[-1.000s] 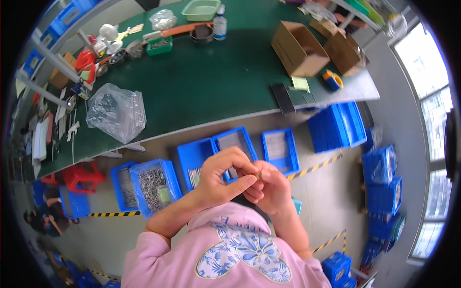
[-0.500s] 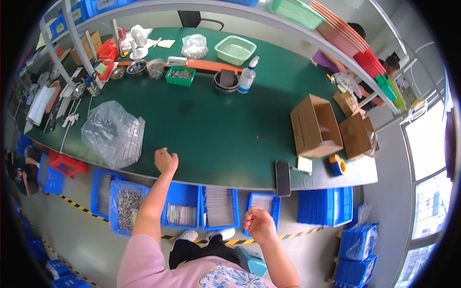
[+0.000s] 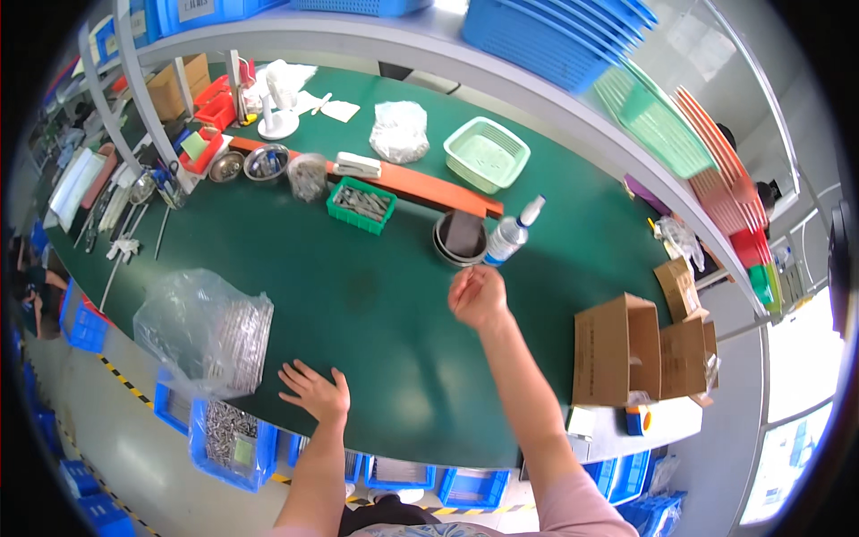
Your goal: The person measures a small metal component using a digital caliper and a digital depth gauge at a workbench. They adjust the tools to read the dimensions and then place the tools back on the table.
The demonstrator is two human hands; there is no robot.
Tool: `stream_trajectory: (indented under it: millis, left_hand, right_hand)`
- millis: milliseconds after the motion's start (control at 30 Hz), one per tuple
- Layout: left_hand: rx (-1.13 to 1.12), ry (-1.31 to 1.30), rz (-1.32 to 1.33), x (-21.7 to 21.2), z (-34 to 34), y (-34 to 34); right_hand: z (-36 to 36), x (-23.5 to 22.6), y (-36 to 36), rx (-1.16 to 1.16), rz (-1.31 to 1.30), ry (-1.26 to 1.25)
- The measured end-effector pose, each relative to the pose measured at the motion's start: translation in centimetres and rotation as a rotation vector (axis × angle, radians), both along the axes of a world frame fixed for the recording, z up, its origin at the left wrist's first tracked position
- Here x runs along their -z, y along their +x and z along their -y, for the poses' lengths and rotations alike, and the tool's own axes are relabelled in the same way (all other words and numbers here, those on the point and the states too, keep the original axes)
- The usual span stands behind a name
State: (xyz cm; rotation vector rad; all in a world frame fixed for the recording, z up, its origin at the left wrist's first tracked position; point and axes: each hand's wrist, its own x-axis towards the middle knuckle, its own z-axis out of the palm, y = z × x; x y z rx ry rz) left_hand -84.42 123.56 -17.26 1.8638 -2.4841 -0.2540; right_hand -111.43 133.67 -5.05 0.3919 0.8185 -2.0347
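Note:
My left hand (image 3: 318, 394) has its fingers spread over the front part of the green table (image 3: 376, 304), and nothing is in it. Beside it, to the left, a clear plastic bag (image 3: 183, 313) covers part of a stack of thin silvery strips (image 3: 240, 345). Further out, my right hand (image 3: 479, 297) is closed with curled fingers, just in front of two nested dark bowls (image 3: 445, 248). Whether anything is inside those fingers is hidden. A dark grey block (image 3: 463, 231) stands in the upper bowl. Right behind the hand a clear spray bottle (image 3: 508, 237) leans in the picture.
A green bin of small metal parts (image 3: 361, 205), a pale green basket (image 3: 488, 154) and a long orange bar (image 3: 429, 190) lie toward the back. Cardboard boxes (image 3: 616, 351) stand at the right. An overhead shelf (image 3: 376, 27) carries stacked baskets. Blue crates (image 3: 231, 445) line the front edge.
My right hand has gone from near my body, below the table edge, out to the bowls. My left hand has opened its curled fingers. The view has shifted forward over the table.

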Motion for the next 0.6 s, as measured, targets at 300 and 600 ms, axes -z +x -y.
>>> stream_trajectory:
  millis: [300, 600]
  left_hand:
    - [-0.035, 0.084, 0.069, 0.0, 0.4, -0.3]
    - [-0.030, 0.036, 0.095, 0.4, 0.3, -0.2]
  right_hand:
    - [9.5, -3.7, -22.2, 0.440, -0.174, 0.174]
    - [3.3, 3.4, 2.1, -0.265, -0.273, -0.110]
